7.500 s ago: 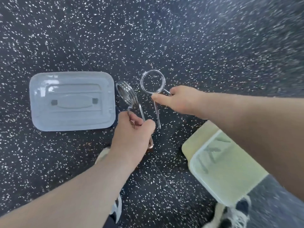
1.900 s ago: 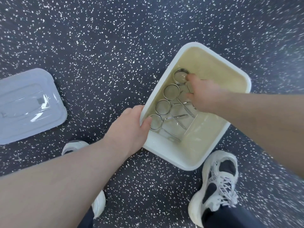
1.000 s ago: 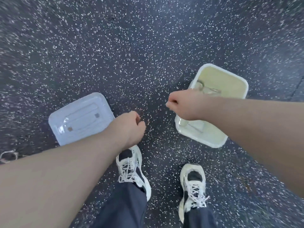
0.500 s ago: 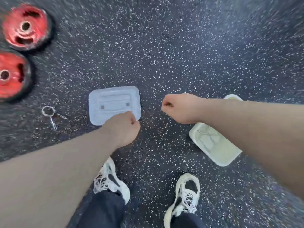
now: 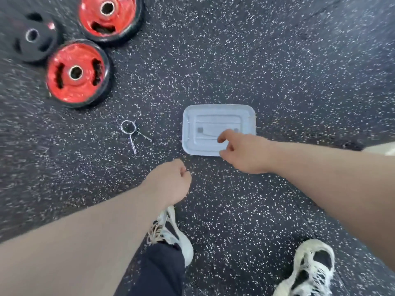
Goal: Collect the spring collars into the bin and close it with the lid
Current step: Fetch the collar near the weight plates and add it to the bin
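A clear bluish rectangular lid [image 5: 213, 116] lies flat on the speckled floor at centre. My right hand [image 5: 241, 153] hovers over its near right corner, fingers apart and curved, holding nothing. One metal spring collar [image 5: 128, 130] lies on the floor left of the lid, its two handles pointing toward me. My left hand [image 5: 171, 182] is a loose empty fist below and between the collar and the lid. Only a pale corner of the bin [image 5: 382, 147] shows at the right edge, behind my right forearm.
Two red weight plates [image 5: 77, 73] [image 5: 109, 17] and a black one [image 5: 32, 37] lie at the upper left. My two white and black shoes [image 5: 171, 233] [image 5: 310, 268] stand on the dark speckled floor [image 5: 277, 60] at the bottom.
The view has swung left, so the bin slid to the right edge and the plates and loose collar came in. My right hand has opened and reached over the lid.
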